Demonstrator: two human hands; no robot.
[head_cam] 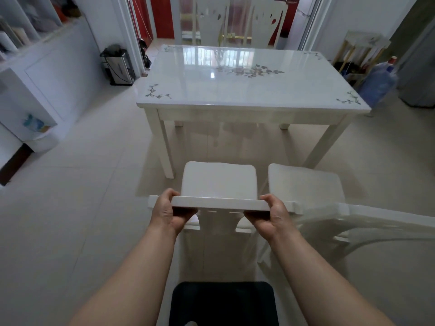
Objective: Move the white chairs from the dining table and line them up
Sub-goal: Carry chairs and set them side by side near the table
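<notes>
A: Where are the hands?

B: Both are on the near chair (219, 184), clamped on the top rail of its back. The left hand (168, 211) wraps the rail's left end, thumb on top and fingers curled under. The right hand (273, 214) does the same at the right end. Both are closed tight on that rail, and the arms reach straight out from the body

A: And the chair itself?

B: Directly in front of the person, its seat pointing away toward the surface (247, 78). It stands clear of the surface's near edge, out on the tiled floor (82, 196). I cannot tell whether its legs are touching the floor

A: Anything beside it?

B: A second chair (306, 182) sits just to the right, seat level with the first, its back angled off toward the right edge of view. Two more chairs (240, 22) stand at the far side of the surface, backs upright

A: What else is near?

B: A dark mat (223, 302) lies low in view between the forearms, and a blue water jug (379, 83) stands right of the surface
</notes>
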